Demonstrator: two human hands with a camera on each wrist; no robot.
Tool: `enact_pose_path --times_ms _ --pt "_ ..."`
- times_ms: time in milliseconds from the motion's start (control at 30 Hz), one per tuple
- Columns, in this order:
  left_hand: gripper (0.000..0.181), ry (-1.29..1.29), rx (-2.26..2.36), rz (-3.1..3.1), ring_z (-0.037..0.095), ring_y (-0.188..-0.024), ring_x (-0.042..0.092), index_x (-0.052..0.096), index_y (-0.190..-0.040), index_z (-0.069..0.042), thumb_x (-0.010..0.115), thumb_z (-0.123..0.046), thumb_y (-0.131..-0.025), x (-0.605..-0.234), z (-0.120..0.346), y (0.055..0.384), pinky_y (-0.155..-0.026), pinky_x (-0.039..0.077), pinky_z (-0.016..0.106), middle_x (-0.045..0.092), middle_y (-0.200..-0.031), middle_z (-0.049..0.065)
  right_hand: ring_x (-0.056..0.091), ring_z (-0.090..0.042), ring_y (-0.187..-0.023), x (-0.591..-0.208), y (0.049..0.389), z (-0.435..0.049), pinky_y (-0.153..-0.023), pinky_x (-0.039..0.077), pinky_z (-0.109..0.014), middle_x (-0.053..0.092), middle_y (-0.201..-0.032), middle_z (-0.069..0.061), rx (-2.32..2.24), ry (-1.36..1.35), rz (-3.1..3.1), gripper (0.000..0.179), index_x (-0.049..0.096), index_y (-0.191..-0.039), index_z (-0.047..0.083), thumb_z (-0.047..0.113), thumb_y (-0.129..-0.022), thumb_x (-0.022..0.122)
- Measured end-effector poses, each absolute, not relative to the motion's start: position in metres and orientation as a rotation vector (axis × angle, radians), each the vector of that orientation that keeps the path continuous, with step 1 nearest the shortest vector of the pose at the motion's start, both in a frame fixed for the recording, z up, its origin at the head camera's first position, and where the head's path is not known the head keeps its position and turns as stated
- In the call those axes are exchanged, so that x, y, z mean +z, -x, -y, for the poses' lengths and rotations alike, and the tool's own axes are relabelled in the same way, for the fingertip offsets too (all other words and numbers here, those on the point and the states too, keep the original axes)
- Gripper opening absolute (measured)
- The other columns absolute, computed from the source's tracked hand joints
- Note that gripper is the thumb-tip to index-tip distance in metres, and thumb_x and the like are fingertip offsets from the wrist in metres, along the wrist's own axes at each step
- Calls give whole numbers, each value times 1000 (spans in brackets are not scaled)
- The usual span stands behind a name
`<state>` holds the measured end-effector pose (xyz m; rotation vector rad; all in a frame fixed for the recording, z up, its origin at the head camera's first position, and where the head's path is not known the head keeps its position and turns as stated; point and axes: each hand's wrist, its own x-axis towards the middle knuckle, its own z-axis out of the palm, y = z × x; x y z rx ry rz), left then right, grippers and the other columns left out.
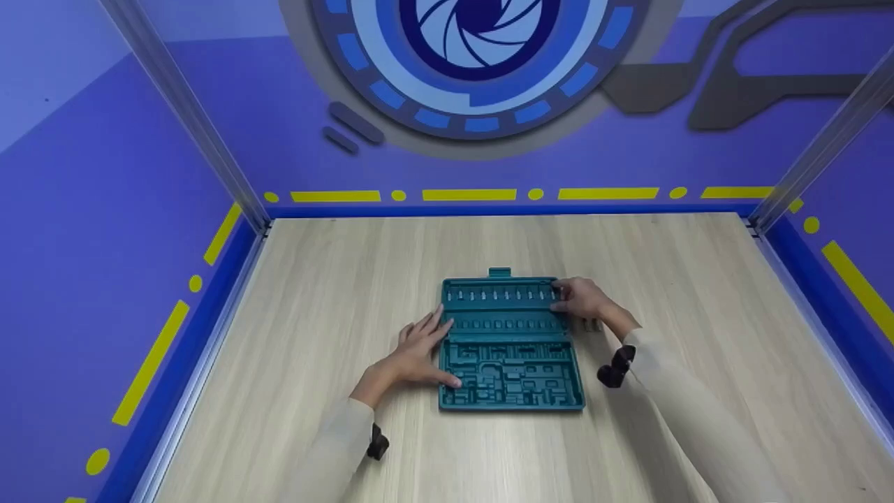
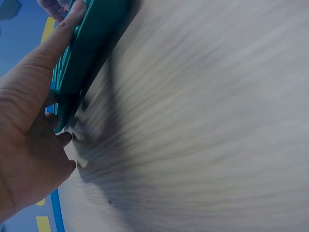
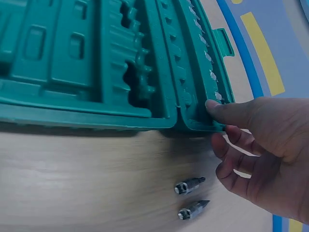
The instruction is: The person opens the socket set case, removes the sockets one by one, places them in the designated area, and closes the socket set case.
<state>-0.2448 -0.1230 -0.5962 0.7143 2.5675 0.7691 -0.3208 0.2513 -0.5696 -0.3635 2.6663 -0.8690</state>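
Teal moulded case (image 1: 511, 342) open flat between hands; left hand (image 1: 412, 356) flat against left edge, right hand (image 1: 583, 299) pinching lid corner. Two metal bits (image 3: 190, 197) under right hand; wood-grain surface (image 1: 698, 293) bare around.

Light is even and soft, with a blue tint. The head view is sharp. The left wrist view shows strong motion blur on the table (image 2: 207, 121) and a dark shadow.

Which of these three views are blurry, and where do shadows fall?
Head view: sharp, evenly lit, soft shadows by the teal case. Left wrist view: table streaked with motion blur, dark shadow beside the case. Right wrist view: mostly sharp, shadow under the case edge, two metal bits clear.
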Motion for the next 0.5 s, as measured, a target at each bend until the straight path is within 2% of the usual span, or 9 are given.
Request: enact_pose_path --times_ms 233,400,500 --pt "123 -706 768 -2579 37 -161 3 20 -164 -13 87 -59 -72 -599 123 244 -124 7 64 -3 -174 10 60 -24 -86 -564 326 -250 -75 50 -35 65 -112 -24 -769 322 -2586 59 44 -149 -10 14 -100 66" --pt "123 -697 768 -2571 36 -161 2 19 -165 -14 87 -60 -72 -598 123 244 -125 6 64 -4 -174 8 58 -28 -98 -560 327 -249 -90 51 -46 62 -122 -26 -742 292 -2573 58 45 -149 -8 15 -100 66" --pt "124 -698 762 -2574 37 -161 3 19 -165 -14 87 -60 -72 -598 123 245 -124 6 64 -4 -174 9 58 -31 -102 -558 328 -249 -94 50 -50 60 -125 -28 -765 268 -2569 57 46 -148 -7 14 -100 67"
